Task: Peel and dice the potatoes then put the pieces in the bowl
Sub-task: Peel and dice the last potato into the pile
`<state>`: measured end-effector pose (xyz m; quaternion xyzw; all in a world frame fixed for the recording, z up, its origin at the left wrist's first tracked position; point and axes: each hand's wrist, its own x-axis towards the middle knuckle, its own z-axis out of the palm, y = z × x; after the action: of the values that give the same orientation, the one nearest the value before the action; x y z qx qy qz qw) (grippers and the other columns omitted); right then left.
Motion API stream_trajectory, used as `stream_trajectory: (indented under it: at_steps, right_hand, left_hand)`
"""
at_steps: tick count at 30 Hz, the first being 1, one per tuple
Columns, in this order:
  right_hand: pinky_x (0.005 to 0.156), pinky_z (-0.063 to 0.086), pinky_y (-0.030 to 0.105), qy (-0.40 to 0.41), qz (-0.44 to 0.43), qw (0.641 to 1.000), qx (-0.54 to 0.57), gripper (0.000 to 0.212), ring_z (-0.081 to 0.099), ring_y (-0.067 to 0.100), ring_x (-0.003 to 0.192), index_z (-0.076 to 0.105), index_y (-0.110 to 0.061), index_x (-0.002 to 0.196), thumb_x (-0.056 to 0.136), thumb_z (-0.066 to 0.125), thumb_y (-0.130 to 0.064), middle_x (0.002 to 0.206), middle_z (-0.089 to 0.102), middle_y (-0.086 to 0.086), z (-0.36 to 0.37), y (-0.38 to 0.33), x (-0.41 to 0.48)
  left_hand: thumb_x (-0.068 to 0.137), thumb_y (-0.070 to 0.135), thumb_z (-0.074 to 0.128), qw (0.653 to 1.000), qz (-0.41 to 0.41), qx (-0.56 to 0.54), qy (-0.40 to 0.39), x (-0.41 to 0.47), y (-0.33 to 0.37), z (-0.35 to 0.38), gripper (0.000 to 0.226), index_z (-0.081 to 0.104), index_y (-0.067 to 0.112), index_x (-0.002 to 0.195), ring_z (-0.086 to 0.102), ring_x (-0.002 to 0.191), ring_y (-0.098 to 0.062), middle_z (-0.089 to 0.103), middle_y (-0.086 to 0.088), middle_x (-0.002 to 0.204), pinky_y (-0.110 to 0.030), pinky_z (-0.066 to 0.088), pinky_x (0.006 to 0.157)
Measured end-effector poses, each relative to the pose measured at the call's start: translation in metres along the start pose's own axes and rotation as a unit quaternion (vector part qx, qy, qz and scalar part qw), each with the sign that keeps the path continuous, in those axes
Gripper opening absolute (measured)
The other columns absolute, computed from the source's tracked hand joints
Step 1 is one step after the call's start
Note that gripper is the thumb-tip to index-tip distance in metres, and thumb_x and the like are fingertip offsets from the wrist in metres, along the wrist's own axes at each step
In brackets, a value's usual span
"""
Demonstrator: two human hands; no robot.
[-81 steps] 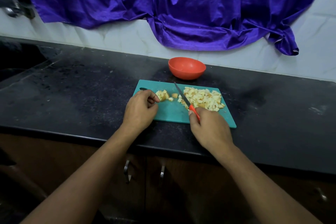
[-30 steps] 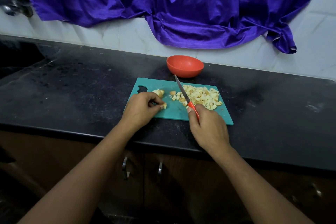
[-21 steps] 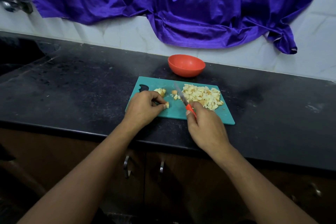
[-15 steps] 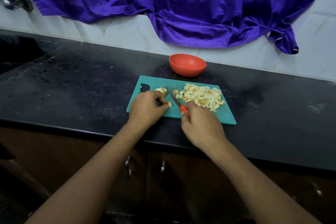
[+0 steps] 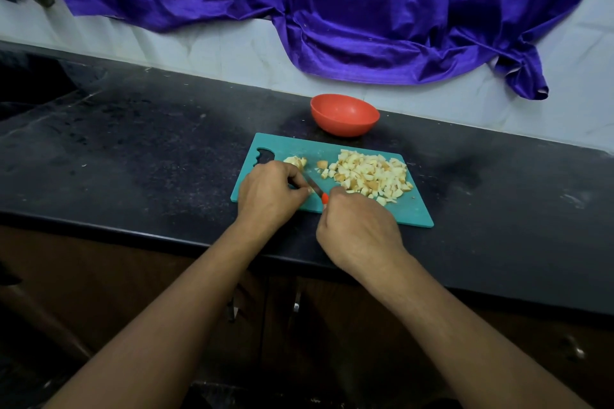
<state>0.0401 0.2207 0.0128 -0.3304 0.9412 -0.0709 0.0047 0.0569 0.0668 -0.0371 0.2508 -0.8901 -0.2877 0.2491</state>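
A teal cutting board (image 5: 412, 211) lies on the black counter. A heap of diced potato (image 5: 372, 174) covers its right half, and a small uncut chunk (image 5: 295, 162) lies near the board's handle hole. My left hand (image 5: 269, 194) pinches a small potato piece against the board; the piece is mostly hidden under my fingers. My right hand (image 5: 357, 231) grips a knife with an orange handle (image 5: 324, 198), and its blade (image 5: 314, 187) lies low beside my left fingertips. An empty orange bowl (image 5: 344, 114) stands just behind the board.
The black counter (image 5: 133, 149) stretches left towards a dark sink area and right along the wall. A purple cloth (image 5: 332, 10) hangs over the white tiled wall behind the bowl. Cabinet doors with metal handles (image 5: 295, 304) sit below the counter edge.
My right hand has swung the knife left from the diced heap to my left fingertips, with the blade now lowered. My left hand has stayed on the small piece at the board's left.
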Motion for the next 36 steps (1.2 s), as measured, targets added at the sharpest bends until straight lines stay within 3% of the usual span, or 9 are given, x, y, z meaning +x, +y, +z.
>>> stream_trajectory:
  at_steps: [6, 15, 20, 24, 28, 36]
  right_hand:
    - [0.071, 0.043, 0.035, -0.022, 0.000, 0.998, -0.052, 0.033, 0.050, 0.019, 0.088, 0.055, -0.012, 0.129, 0.103, 0.052, -0.031, 0.112, 0.063, 0.006, -0.001, -0.012, 0.002]
    - [0.072, 0.045, 0.035, -0.046, -0.004, 0.998, -0.052, 0.030, 0.062, 0.024, 0.102, 0.057, -0.012, 0.128, 0.104, 0.050, -0.028, 0.115, 0.064, 0.007, 0.007, -0.005, -0.003]
    - [0.072, 0.047, 0.037, -0.061, 0.002, 0.998, -0.035, 0.027, 0.062, 0.023, 0.098, 0.058, -0.014, 0.124, 0.104, 0.048, -0.029, 0.109, 0.063, 0.005, 0.007, 0.006, -0.009]
    - [0.070, 0.053, 0.039, -0.072, 0.024, 0.995, 0.059, 0.031, 0.062, 0.018, 0.084, 0.063, -0.016, 0.106, 0.108, 0.041, -0.038, 0.090, 0.061, 0.000, 0.007, 0.022, -0.005]
    - [0.062, 0.048, 0.035, -0.045, 0.020, 0.995, 0.092, 0.033, 0.061, 0.014, 0.074, 0.060, -0.021, 0.094, 0.110, 0.038, -0.041, 0.083, 0.062, -0.001, 0.006, 0.032, -0.007]
    - [0.066, 0.050, 0.035, 0.000, -0.024, 0.999, 0.029, 0.030, 0.057, 0.014, 0.076, 0.061, -0.019, 0.104, 0.108, 0.040, -0.039, 0.084, 0.058, -0.002, 0.008, 0.017, -0.006]
  left_hand:
    - [0.084, 0.028, 0.079, 1.000, 0.005, 0.004, -0.003, 0.000, 0.001, -0.001, 0.022, 0.067, 0.037, 0.068, 0.063, 0.071, -0.004, 0.064, 0.023, 0.071, -0.031, 0.056, 0.070]
    - [0.084, 0.030, 0.079, 1.000, 0.007, 0.002, -0.005, 0.000, 0.000, -0.002, 0.009, 0.075, 0.033, 0.076, 0.066, 0.079, -0.004, 0.072, 0.020, 0.080, -0.032, 0.057, 0.073]
    - [0.086, 0.030, 0.078, 1.000, 0.012, 0.002, -0.002, -0.001, -0.001, -0.003, 0.006, 0.077, 0.034, 0.082, 0.066, 0.081, -0.004, 0.074, 0.020, 0.084, -0.030, 0.056, 0.074]
    - [0.088, 0.032, 0.078, 1.000, 0.019, 0.003, -0.008, -0.004, -0.002, -0.004, 0.004, 0.079, 0.033, 0.092, 0.066, 0.082, -0.004, 0.074, 0.017, 0.090, -0.033, 0.058, 0.079]
    - [0.089, 0.030, 0.077, 1.000, 0.018, 0.003, -0.010, -0.005, -0.001, -0.005, 0.008, 0.080, 0.033, 0.096, 0.066, 0.083, -0.002, 0.075, 0.017, 0.091, -0.029, 0.056, 0.079]
    - [0.089, 0.028, 0.078, 1.000, 0.018, 0.007, -0.007, -0.006, -0.001, -0.006, 0.006, 0.079, 0.032, 0.093, 0.065, 0.082, -0.002, 0.073, 0.018, 0.088, -0.028, 0.057, 0.077]
